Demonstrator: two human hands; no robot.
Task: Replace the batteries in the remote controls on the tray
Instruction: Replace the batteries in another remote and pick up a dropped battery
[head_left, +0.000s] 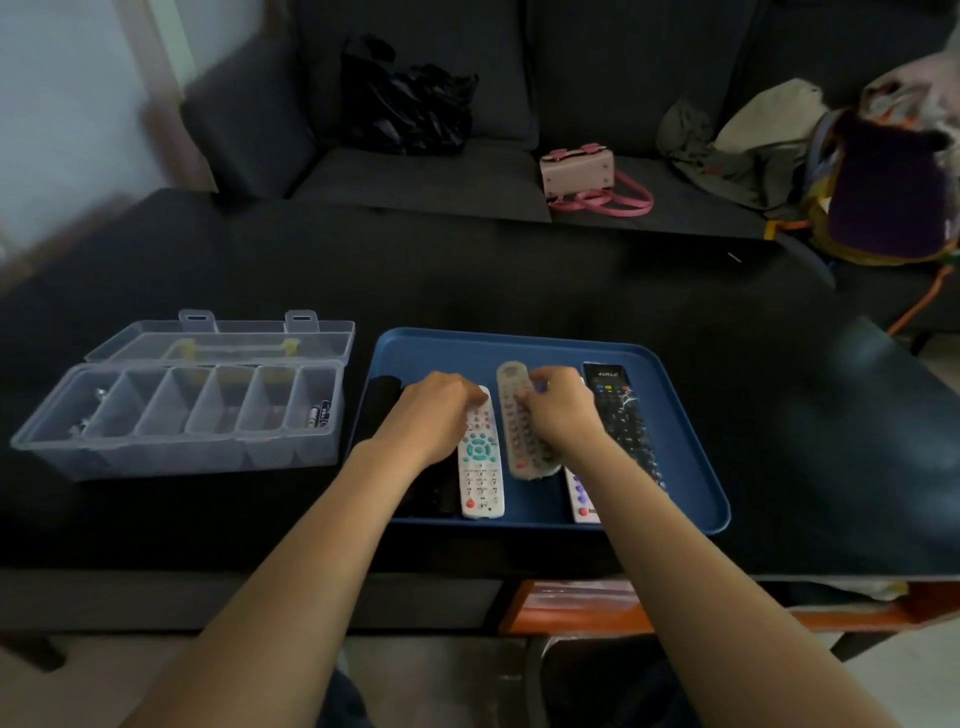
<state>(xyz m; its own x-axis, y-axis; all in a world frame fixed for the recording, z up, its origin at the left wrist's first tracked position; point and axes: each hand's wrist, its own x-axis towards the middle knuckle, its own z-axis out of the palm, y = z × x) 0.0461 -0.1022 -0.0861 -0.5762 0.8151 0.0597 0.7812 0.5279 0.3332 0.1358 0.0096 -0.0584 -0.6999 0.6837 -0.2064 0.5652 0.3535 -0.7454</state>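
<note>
Sleeved remote (524, 421) lay mid blue tray (691, 415), among other remotes. Likely light, rigid; soft cover probably grippy, best held by long edges. Right hand (558, 410) curled on it. Left hand (436, 410) rested on white remote (482, 457), grip unclear. Battery box (208, 410) stood open to left.

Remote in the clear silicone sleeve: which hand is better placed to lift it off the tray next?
Right. The right hand already lies on the sleeved remote, fingers curled over its upper half. The left hand rests over the white remote beside it.
</note>
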